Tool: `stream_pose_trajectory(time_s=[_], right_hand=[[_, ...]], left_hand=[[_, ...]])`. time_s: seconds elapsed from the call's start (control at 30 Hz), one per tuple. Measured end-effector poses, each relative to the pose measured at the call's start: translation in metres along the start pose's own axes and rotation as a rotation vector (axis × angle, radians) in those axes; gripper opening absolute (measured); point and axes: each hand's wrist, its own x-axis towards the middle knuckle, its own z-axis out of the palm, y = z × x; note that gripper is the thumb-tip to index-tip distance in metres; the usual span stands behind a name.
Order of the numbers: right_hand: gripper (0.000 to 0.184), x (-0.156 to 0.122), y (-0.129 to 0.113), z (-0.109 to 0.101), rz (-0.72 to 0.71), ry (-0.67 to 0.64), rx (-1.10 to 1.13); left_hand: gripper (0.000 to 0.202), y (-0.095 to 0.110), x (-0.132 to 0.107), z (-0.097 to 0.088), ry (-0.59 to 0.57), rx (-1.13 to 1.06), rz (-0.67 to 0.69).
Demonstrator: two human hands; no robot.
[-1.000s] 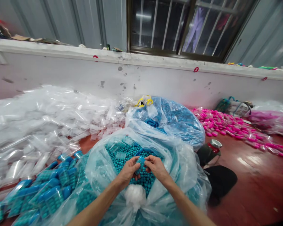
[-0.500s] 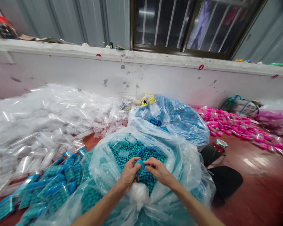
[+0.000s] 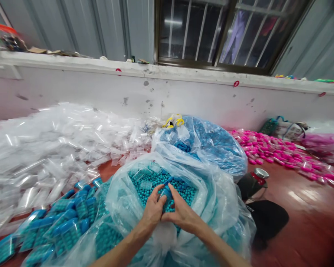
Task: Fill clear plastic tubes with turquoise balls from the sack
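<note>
red round sign point(image 3: 236, 83) | "3" | on white ledge point(image 3: 197, 75)

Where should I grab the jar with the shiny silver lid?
Probably around the edge of its silver lid, from above and the right. The lid is round and faces up, so fingers could wrap it. Red floor lies to its right, while the big bead bag is on its left. The jar's bottom is hard to see.
</note>
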Motion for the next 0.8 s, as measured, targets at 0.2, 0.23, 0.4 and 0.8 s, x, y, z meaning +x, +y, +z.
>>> stream_pose_trajectory(time_s=[0.2,0.23,0.4,0.8], right_hand=[[0.069,-0.003,-0.009,0.011,-0.167,0.185,-0.259],[0.064,-0.003,-0.01,0.013,-0.182,0.216,-0.278],[0.056,-0.005,-0.011,0.023,-0.186,0.224,-0.316],[0.034,0.017,0.007,-0.005,-0.069,-0.07,-0.608]], left_hand=[[0.044,0.012,-0.004,-0.002,-0.134,-0.063,0.038],[0.041,0.012,-0.005,-0.001,-0.119,-0.061,0.027],[0.028,0.005,-0.007,0.006,0.018,0.003,-0.031],[0.029,0.038,-0.041,-0.132,0.026,0.74,0.06]])
